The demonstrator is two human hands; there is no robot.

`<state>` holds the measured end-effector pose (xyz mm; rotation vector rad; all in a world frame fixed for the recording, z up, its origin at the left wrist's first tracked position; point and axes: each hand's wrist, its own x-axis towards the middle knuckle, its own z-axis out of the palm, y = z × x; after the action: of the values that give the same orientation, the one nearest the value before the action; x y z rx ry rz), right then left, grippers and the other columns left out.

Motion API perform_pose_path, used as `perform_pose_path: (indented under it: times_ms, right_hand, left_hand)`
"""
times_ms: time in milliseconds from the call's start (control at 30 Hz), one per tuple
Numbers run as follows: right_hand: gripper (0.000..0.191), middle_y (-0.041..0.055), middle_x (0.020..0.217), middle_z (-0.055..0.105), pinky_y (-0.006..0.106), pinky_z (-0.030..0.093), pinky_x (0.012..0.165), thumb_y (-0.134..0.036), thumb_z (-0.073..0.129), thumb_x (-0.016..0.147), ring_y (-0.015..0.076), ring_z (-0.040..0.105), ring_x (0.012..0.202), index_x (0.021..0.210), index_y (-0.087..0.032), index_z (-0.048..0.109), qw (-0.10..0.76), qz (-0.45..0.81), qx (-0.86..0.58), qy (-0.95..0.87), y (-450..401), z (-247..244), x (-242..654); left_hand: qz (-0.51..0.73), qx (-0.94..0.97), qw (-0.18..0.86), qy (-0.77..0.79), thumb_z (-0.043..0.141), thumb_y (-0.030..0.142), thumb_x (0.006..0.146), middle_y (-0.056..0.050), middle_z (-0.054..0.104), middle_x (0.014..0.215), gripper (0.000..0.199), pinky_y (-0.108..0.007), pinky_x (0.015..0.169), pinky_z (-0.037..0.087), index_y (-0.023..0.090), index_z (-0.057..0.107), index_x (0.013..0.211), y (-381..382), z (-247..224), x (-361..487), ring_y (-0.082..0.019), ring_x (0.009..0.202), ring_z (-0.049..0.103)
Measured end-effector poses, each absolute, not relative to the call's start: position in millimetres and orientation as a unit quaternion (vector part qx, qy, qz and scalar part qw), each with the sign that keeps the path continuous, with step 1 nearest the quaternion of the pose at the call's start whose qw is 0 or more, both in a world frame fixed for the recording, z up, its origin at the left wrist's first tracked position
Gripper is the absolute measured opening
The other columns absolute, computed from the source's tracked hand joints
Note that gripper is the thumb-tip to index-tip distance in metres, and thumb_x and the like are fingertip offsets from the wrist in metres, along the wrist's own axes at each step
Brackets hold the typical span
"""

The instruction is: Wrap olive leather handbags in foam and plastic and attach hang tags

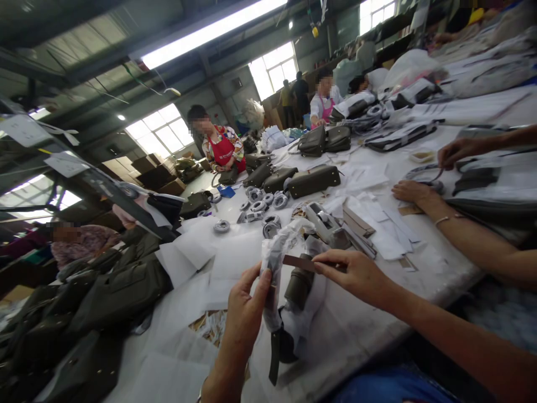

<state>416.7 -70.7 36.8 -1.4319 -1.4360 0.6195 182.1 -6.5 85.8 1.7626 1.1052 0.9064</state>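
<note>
My left hand (247,299) is closed around a bag handle (273,280) wrapped in clear plastic film, thumb on the near side. My right hand (354,274) pinches one end of a flat brown strip (298,262), whose other end reaches the wrapped handle. Whether the strip touches the handle, I cannot tell. Just behind and below lies a dark olive rolled piece (298,288) with white wrapping around it. A dark strap end (274,355) hangs below my left hand.
A tape dispenser (323,221) stands beyond my hands, near coiled wrapped straps (255,207) and white paper sheets (235,252). Olive bags (314,180) lie farther back, more (121,291) at left. At right, a co-worker's hands (419,193) handle a wrapped strap. Other people stand across the table.
</note>
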Motion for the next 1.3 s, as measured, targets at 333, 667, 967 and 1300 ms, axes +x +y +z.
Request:
perform_pose_path:
  times_ms: [333, 667, 967, 1300]
  right_hand:
    - [0.026, 0.0006, 0.093, 0.077, 0.028, 0.049, 0.072, -0.044, 0.060, 0.092, 0.0185, 0.070, 0.083, 0.099, -0.027, 0.079, 0.520, 0.279, -0.542, -0.598, -59.7, 45.5, 396.0]
    - [0.021, 0.0019, 0.097, 0.076, 0.029, 0.050, 0.080, -0.035, 0.063, 0.091, 0.0195, 0.069, 0.089, 0.102, -0.026, 0.078, 0.526, 0.281, -0.546, -0.588, -60.9, 39.5, 402.8]
    - [0.036, 0.0017, 0.077, 0.070, 0.029, 0.047, 0.070, -0.049, 0.068, 0.085, 0.0165, 0.060, 0.071, 0.105, -0.021, 0.079, 0.545, 0.503, -0.418, -0.525, -42.0, 45.7, 380.3]
    - [0.042, 0.0078, 0.104, 0.074, 0.045, 0.042, 0.106, -0.046, 0.075, 0.081, 0.0262, 0.064, 0.104, 0.114, -0.019, 0.075, 0.537, 0.601, -0.353, -0.475, -61.2, 67.5, 380.0]
  left_hand:
    - [0.338, 0.755, 0.354, 0.436, 0.057, 0.052, 0.092, -0.006, 0.066, 0.125, 0.039, -0.037, 0.107, 0.040, 0.026, 0.072, 0.117, -7.1, 82.5, 183.0, -0.026, 0.122, 0.056]
    - [0.340, 0.734, 0.391, 0.439, 0.057, 0.052, 0.092, -0.006, 0.063, 0.131, 0.039, -0.041, 0.111, 0.036, 0.026, 0.071, 0.118, -10.0, 81.9, 186.0, -0.028, 0.128, 0.051]
    - [0.307, 0.767, 0.379, 0.418, 0.053, 0.048, 0.096, -0.007, 0.068, 0.119, 0.042, -0.036, 0.100, 0.044, 0.024, 0.065, 0.128, -15.0, 85.8, 193.3, -0.025, 0.113, 0.059]
    - [0.295, 0.838, 0.238, 0.393, 0.046, 0.037, 0.099, -0.007, 0.068, 0.122, 0.036, -0.040, 0.100, 0.046, 0.029, 0.063, 0.130, -21.2, 88.9, 192.0, -0.025, 0.117, 0.057]
